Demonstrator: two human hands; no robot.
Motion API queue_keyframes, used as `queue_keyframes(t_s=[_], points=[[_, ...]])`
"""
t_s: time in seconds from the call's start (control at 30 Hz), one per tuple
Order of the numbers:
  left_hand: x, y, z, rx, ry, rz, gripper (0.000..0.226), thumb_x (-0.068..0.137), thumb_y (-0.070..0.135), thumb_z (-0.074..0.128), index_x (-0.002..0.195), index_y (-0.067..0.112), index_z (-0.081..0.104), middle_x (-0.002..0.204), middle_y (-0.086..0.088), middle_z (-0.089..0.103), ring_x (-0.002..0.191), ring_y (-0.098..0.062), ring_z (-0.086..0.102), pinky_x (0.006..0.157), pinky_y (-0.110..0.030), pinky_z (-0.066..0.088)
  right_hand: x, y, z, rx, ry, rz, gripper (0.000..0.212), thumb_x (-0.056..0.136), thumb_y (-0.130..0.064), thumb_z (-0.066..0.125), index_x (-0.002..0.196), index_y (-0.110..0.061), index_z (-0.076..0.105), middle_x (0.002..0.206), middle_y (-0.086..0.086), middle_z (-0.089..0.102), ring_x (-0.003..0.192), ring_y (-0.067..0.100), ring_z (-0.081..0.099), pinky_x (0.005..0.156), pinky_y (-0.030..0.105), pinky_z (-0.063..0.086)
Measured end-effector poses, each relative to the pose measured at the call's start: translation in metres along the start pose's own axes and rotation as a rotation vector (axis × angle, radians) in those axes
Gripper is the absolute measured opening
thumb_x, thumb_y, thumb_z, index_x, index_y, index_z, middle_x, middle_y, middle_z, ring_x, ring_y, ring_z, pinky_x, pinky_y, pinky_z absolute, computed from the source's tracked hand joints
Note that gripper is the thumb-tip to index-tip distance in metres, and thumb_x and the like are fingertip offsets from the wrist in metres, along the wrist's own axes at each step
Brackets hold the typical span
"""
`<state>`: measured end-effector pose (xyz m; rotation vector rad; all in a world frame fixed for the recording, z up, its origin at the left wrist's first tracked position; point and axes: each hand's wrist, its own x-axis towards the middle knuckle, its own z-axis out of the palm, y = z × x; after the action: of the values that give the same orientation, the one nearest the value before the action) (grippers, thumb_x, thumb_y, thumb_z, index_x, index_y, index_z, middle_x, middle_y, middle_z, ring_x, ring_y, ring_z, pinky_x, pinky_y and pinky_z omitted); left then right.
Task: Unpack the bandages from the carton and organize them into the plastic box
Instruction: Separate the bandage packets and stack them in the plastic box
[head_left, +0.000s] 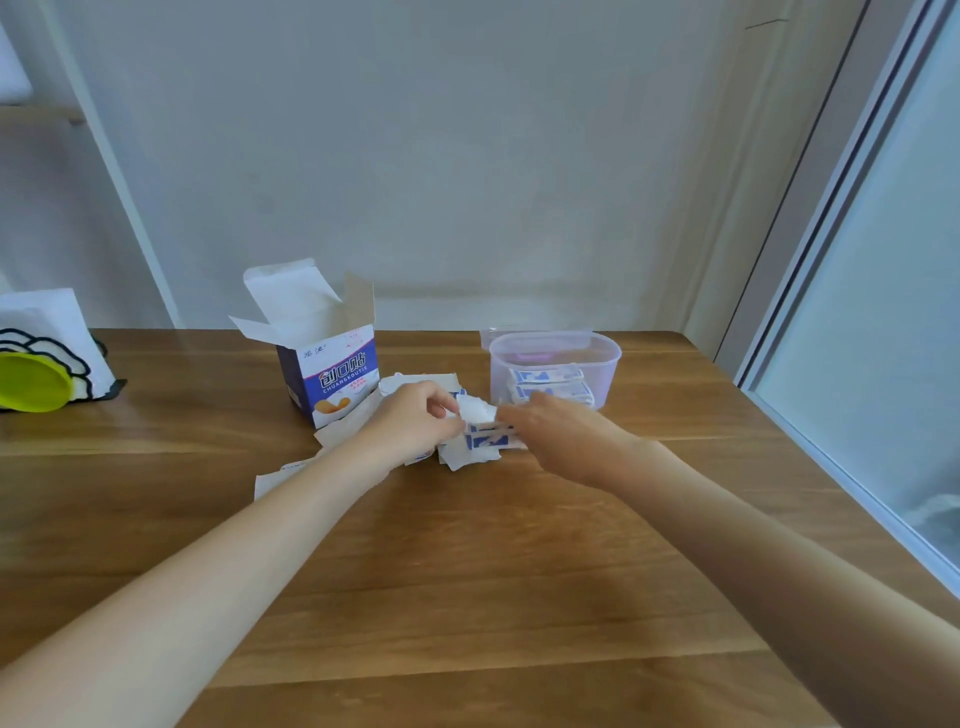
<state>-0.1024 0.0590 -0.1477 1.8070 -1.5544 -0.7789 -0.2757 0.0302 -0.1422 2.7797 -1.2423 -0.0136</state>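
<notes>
The blue and white bandage carton (332, 376) stands open on the wooden table (467, 597), flaps up. To its right lies a loose pile of white and blue bandage packets (475, 444). My left hand (415, 421) pinches a packet at the top of the pile. My right hand (561, 436) grips the blue-printed packets from the right side. Behind my right hand stands the clear plastic box (602, 358), lid off, with several bandage packets (550, 384) stacked inside.
A white paper sheet (280, 475) lies under my left forearm. At the far left stands a white holder with a lime-green disc (31, 382). A wall runs behind the table and a window frame (831, 260) along its right edge.
</notes>
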Motion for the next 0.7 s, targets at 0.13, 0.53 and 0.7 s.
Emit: queue_keyframes(t_s=[0.13,0.53,0.7], points=[[0.001,-0.002,0.013,0.209,-0.067,0.103,0.018,0.085,0.026,0.064,0.102,0.019,0.062,0.099,0.003,0.053,0.085,-0.012,0.052,0.069,-0.022,0.042,-0.004,0.006,0.005,0.139,-0.022,-0.009,0.033,0.095,-0.012,0.045,0.127,-0.018,0.047,0.124,0.005,0.057,0.106,0.023,0.056,0.081,0.033,0.047],[0.002,0.014,0.026,0.301,-0.223,0.221,0.027,0.087,0.033,0.062,0.111,0.022,0.058,0.079,0.011,0.055,0.057,-0.004,0.052,0.051,-0.011,0.039,-0.013,0.030,0.006,0.378,-0.088,0.128,0.021,0.095,-0.023,0.049,0.102,-0.008,0.062,0.092,0.003,0.052,0.085,0.017,0.046,0.069,0.024,0.034],[0.005,0.017,0.036,0.317,-0.169,0.302,0.021,0.088,0.027,0.060,0.108,0.019,0.063,0.098,0.003,0.055,0.074,-0.007,0.054,0.060,-0.013,0.041,-0.018,0.036,0.007,0.313,-0.071,0.116,0.028,0.093,-0.025,0.052,0.120,-0.017,0.054,0.112,0.005,0.053,0.105,0.021,0.051,0.085,0.029,0.042]])
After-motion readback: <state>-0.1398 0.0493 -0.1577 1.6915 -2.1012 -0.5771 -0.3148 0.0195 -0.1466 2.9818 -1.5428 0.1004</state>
